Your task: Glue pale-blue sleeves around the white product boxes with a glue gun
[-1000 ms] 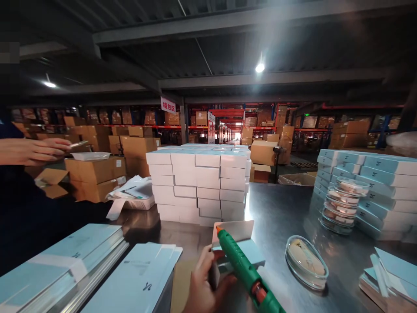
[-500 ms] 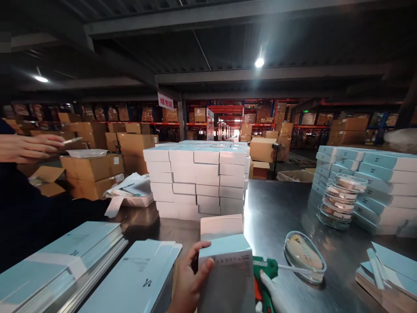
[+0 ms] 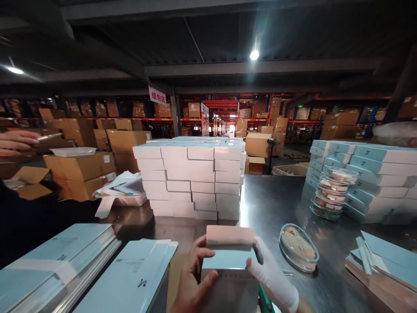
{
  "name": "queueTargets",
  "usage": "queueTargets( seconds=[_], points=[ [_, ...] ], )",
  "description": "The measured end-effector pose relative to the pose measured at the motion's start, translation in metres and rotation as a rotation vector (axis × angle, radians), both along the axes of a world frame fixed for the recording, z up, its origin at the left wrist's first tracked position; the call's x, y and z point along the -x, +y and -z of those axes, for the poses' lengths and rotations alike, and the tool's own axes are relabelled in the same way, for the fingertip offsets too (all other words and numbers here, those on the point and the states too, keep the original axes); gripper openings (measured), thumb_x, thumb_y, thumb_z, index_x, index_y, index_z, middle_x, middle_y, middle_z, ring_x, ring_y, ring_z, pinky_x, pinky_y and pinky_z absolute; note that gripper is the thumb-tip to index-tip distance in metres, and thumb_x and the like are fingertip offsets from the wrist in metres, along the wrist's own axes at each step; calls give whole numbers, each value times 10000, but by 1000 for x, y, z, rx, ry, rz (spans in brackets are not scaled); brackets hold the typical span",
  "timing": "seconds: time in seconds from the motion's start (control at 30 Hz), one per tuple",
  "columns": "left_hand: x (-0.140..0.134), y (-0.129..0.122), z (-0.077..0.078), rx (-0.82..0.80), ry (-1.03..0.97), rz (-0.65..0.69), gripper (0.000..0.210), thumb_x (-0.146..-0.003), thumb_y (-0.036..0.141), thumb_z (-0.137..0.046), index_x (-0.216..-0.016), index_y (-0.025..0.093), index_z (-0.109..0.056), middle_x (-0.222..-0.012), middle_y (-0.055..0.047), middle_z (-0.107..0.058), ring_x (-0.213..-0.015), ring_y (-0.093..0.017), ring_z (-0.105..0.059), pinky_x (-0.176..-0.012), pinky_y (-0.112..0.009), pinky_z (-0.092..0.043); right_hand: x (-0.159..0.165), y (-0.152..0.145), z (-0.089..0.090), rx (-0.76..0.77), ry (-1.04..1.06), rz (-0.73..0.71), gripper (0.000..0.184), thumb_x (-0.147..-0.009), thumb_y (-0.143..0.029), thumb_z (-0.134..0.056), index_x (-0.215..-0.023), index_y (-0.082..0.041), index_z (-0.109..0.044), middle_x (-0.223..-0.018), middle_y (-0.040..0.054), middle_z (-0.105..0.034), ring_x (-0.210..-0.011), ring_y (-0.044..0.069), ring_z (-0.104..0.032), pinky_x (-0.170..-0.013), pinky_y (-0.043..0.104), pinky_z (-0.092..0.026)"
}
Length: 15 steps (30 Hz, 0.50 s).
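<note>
The bare left hand (image 3: 190, 282) and the white-gloved right hand (image 3: 272, 278) both gripped a light-blue box (image 3: 228, 265) at the near edge of the bench (image 3: 270, 204), its flap (image 3: 230, 236) folded up. A green glue gun (image 3: 264, 304) lay under the right wrist. Just right sat a clear oval dish (image 3: 298, 248); behind stood a stack of white boxes (image 3: 192, 178).

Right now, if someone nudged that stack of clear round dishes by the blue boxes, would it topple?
Probably it could. The stack of clear dishes stands several high and already looks slightly uneven, so a sideways push might slide the upper ones off. The steel table looks smooth, so the stack may skid instead. They seem light, thin plastic.
</note>
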<state>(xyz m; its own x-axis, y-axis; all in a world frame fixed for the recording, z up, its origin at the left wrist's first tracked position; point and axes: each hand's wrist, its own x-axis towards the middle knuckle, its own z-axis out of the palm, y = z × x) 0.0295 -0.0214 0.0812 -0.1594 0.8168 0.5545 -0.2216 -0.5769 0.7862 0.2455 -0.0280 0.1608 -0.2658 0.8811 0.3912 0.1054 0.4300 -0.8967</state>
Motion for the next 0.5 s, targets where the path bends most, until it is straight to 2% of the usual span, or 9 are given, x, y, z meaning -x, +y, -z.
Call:
queueTargets(
  seconds=[0.07, 0.1, 0.2, 0.27, 0.33, 0.4, 0.43, 0.47, 0.5],
  points=[
    [5, 2, 4, -65, -56, -21, 368, -837, 520, -889, -1089, 327, -702, -1286, -45, -762, -1235, -259, -730, -995, -313, -595, -11, 0, 12, -52, -70, -6, 730, -757, -668, -853, -1323, -234, -695, -1491, 178, -647, -1435, 399, -560, -1156, 513, -518],
    [10, 3, 4, -115, -24, -27, 337, -855, 512, -877, -1100, 344, -717, -1218, -31, -779, -1221, -250, -736, -999, -315, -600, -17, -1, 20, -95, -97, -4, 660, -747, -612, -883, -1272, -244, -728, -1540, 178, -610, -1464, 403, -533, -1174, 514, -503],
    [32, 4, -6, -291, 229, -26, 164, -948, 479, -786, -1057, 357, -808, -1149, -42, -777, -1222, -272, -737, -1024, -365, -614, -21, -6, 39, -241, -108, -33, 329, -910, -476, -773, -1185, -295, -791, -1577, 138, -586, -1473, 357, -540, -1212, 518, -464],
    [46, 3, -22, -342, 424, -15, 113, -980, 429, -749, -1020, 360, -831, -1169, -63, -784, -1255, -304, -727, -1019, -402, -626, -8, -12, 45, -240, -13, -87, 264, -968, -433, -724, -1211, -344, -779, -1524, 107, -631, -1445, 328, -573, -1211, 518, -471],
    [52, 2, -43, -351, 698, -21, 196, -920, 433, -810, -1107, 377, -835, -1290, -98, -781, -1362, -370, -658, -1090, -486, -589, 12, -16, 45, -179, 91, -119, 342, -1003, -476, -684, -1332, -381, -692, -1450, 98, -674, -1355, 313, -657, -1077, 485, -597],
    [50, -1, -66, -342, 1019, 17, 581, -772, 416, -934, -1328, 416, -766, -1441, -110, -731, -1389, -426, -630, -1141, -552, -544, 24, -16, 43, -151, 91, -159, 506, -1016, -570, -638, -1482, -387, -561, -1484, 117, -649, -1323, 320, -683, -937, 449, -668],
    [48, -3, -77, -337, 1143, 54, 794, -704, 385, -974, -1441, 441, -684, -1479, -101, -710, -1346, -430, -663, -1129, -549, -553, 23, -14, 41, -170, 49, -181, 638, -983, -631, -663, -1545, -376, -502, -1549, 133, -601, -1375, 339, -643, -962, 467, -658],
    [47, -4, -86, -334, 1219, 89, 942, -669, 346, -986, -1520, 463, -598, -1493, -85, -701, -1282, -419, -710, -1098, -527, -580, 17, -10, 40, -196, -7, -186, 777, -939, -688, -691, -1598, -356, -451, -1629, 145, -524, -1455, 362, -566, -1054, 505, -610],
    [48, -4, -93, -339, 1244, 101, 984, -674, 316, -972, -1549, 481, -552, -1483, -66, -710, -1223, -399, -747, -1063, -497, -607, 3, -4, 39, -228, -80, -152, 890, -904, -726, -705, -1640, -324, -406, -1701, 150, -429, -1534, 377, -463, -1168, 539, -518]
  ],
)
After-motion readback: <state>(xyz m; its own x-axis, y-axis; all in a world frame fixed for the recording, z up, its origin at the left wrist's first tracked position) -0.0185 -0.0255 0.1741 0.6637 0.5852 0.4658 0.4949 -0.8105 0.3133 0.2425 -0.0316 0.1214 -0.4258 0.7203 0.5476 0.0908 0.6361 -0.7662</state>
